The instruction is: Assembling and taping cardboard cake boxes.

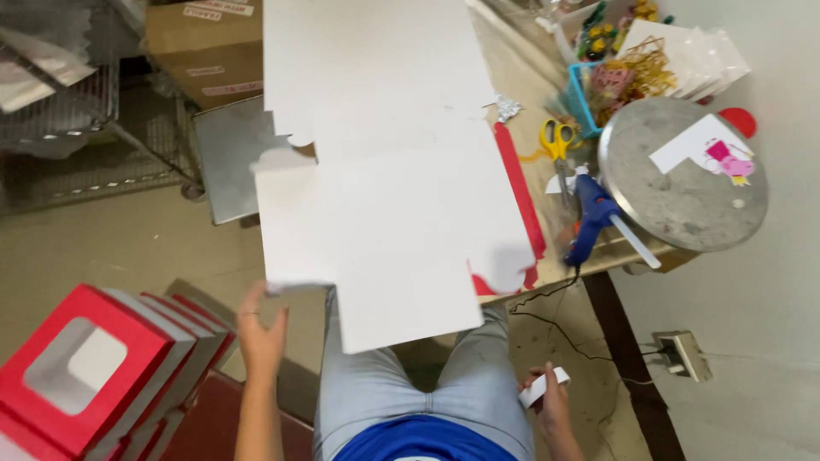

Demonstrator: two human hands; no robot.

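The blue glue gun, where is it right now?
In the head view, the blue glue gun lies on the table's right side, between the yellow scissors and the round metal tray, near the table's front edge.

- White die-cut cardboard sheet (pixel 384 188): large unfolded box blank, flat, with flaps, notches and a rounded tab along its edges. It lies across the desk (pixel 534 102), far part resting on it, near part overhanging the near edge above the lap. Underside shows red at the right edge and near-right corner. Near-left corner touches the raised fingers.
- Small white roll (pixel 544 386): short, narrow white piece, tilted, near right, well below and apart from the sheet, pinched between fingers.
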